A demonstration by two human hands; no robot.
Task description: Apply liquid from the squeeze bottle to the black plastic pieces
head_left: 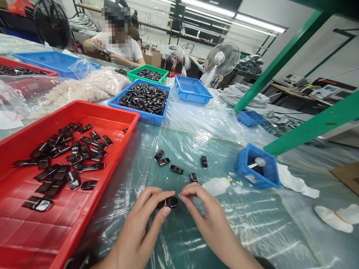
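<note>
Between thumb and fingers, my left hand (141, 220) holds a small glossy black casing (171, 202) just above the table. Close to its right end is my right hand (204, 212), thumb and forefinger pinched together; whatever may be between them is too small to make out. Several similar black pieces lie loose on the plastic-covered table beyond my hands, among them one piece (176, 169) in the middle and another (204, 162) farther right. A translucent squeeze bottle (217, 186) with a yellowish tip lies just past my right hand.
At left stands a large red tray (91, 216) with several black pieces in it. Behind it are a full blue bin (155, 119) and a green bin (162, 78). A small blue box (259, 178) holding a white spoon sits by green posts. A person (132, 53) works opposite.
</note>
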